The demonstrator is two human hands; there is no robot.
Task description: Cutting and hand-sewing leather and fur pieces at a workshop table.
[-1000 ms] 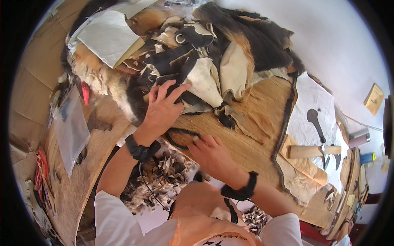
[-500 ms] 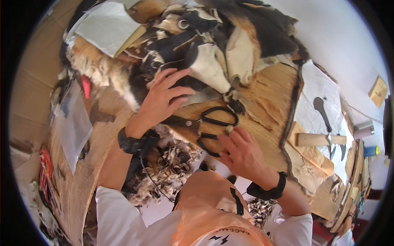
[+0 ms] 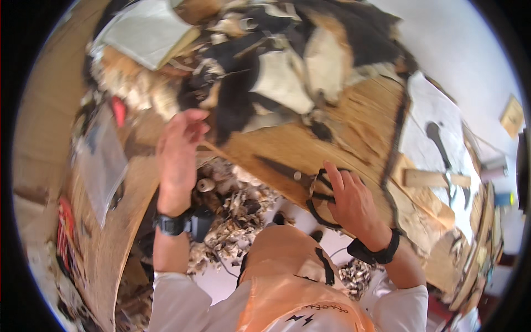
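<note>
My right hand (image 3: 355, 206) is on the black looped handles of a large pair of scissors (image 3: 296, 176), its fingers closed over them. The dark blades lie over the wooden board, pointing left. My left hand (image 3: 180, 148) is raised at the board's left side, slightly blurred, with fingers loosely bent and apart and nothing visible in them. Just beyond it lie black fur pieces (image 3: 232, 105). White-backed hide pieces (image 3: 282, 83) lie farther off, one with a grey strip at its near edge.
Fur scraps (image 3: 238, 205) are heaped below the board's near edge. To the right, a wooden-handled tool (image 3: 426, 178) and a dark tool (image 3: 437, 144) rest on white sheeting. A clear plastic bag (image 3: 102, 166) and a red object (image 3: 119, 110) lie left; folded white sheets (image 3: 146, 33) lie far left.
My left hand has left the hide pieces and moved left and nearer. The scissors have shifted right, together with my right hand, which now covers their handles.
</note>
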